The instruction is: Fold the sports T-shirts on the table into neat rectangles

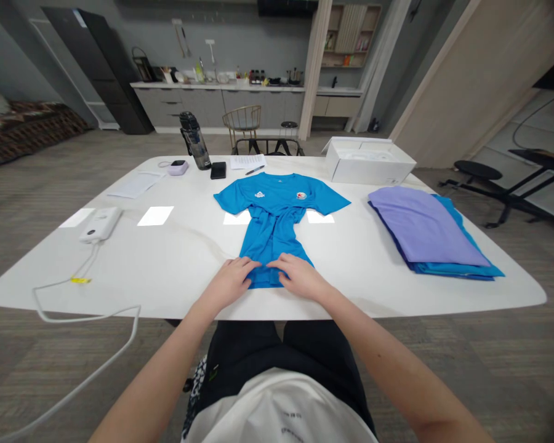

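Surely light, soft, that blue shirt (276, 231) seems best held by its hem (266, 284), where left hand (232, 280) and right hand (301, 277) rest unclenched

Bright glare patches (156, 215) on tabletop (166, 271)

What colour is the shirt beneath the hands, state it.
The shirt is blue; see the head view.
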Tool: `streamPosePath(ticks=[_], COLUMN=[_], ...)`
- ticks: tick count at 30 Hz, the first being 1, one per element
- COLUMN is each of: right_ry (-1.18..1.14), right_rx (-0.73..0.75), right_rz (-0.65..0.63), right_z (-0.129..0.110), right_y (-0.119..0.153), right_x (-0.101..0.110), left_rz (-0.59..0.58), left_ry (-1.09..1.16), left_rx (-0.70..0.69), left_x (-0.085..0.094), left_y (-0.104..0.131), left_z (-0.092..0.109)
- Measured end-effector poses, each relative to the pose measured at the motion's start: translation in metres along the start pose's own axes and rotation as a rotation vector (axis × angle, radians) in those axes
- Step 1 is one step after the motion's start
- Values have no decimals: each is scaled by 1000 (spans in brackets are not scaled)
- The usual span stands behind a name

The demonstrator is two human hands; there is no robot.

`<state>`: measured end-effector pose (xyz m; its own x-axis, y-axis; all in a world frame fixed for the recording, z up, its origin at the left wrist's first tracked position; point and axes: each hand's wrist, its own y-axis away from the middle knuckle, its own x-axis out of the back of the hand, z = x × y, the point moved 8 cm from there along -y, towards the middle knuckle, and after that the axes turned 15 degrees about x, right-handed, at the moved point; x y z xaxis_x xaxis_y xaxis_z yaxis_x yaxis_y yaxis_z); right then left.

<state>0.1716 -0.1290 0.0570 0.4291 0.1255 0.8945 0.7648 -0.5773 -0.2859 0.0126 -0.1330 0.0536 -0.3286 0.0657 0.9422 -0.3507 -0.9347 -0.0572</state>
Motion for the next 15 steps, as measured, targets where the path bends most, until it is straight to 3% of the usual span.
streamPosePath(ticks=[3,7,11,15], right_ry=[75,63,40,127], right_rx=[8,-8,-77,-187], right_rz=[-102,-115,-46,23], right_z=[0,10,21,29], right_y=[-8,6,44,102], right_x=[-12,-4,22,56], left_rz=[-38,-5,157,371], left_ry=[-49,-18,7,-41], left_rx=[7,3,134,319], left_x=[-6,-6,11,37], left_y=[-5,8,33,65], left_z=[-6,-15,-38,-67])
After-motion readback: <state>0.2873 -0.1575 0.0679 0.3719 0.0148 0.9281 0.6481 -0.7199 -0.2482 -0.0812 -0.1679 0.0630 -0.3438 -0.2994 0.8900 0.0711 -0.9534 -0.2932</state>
